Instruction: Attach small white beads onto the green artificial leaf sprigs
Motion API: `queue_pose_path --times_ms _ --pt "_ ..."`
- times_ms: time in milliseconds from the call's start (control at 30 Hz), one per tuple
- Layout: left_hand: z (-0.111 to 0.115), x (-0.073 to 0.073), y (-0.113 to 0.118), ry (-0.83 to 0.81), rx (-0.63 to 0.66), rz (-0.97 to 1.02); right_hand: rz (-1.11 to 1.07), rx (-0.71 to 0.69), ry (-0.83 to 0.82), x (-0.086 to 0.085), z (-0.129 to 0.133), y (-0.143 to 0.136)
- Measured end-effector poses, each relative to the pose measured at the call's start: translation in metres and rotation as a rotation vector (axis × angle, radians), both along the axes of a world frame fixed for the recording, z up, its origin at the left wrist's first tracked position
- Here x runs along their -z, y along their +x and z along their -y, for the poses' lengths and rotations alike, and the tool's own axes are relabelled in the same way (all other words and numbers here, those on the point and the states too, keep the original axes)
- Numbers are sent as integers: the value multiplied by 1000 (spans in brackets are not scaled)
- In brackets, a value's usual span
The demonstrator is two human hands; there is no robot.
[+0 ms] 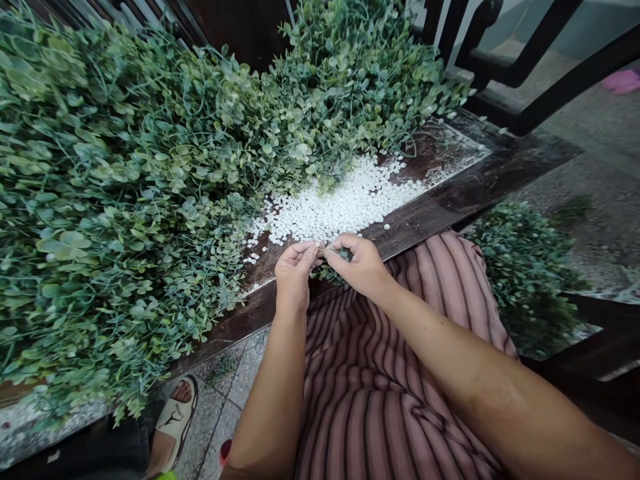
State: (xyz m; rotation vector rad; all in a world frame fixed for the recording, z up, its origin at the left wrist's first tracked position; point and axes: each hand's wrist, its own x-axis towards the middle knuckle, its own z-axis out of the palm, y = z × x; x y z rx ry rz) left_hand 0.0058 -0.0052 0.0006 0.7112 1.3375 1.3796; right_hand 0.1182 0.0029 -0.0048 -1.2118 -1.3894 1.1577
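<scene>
My left hand (295, 263) and my right hand (361, 263) meet fingertip to fingertip over the near edge of a dark wooden table (445, 207). A small sprig of artificial green leaves (334, 275) hangs just below the fingers. My right thumb and forefinger pinch its thin stem. The left thumb and fingers are closed too, but the tiny thing between them is mostly hidden. Just beyond both hands lies a spread of small white plastic pieces (345, 203).
Heaped artificial greenery (150, 167) covers the table's left and back. More greenery (525, 273) sits low at the right. Dark wooden chair bars (540, 93) stand at the upper right. Another person's sandalled foot (175, 420) rests on the tiled floor (225, 400). Striped cloth (390, 400) covers my lap.
</scene>
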Motion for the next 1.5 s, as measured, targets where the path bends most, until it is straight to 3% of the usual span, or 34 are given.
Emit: queue_pose_path --times_ms 500,1233,1500 --pt "2 -1 3 21 -6 -2 23 110 60 2 2 -5" --pt "1 -2 8 9 -65 36 33 163 122 6 1 -6" --pt "0 -2 7 2 -60 41 42 117 135 3 1 -4"
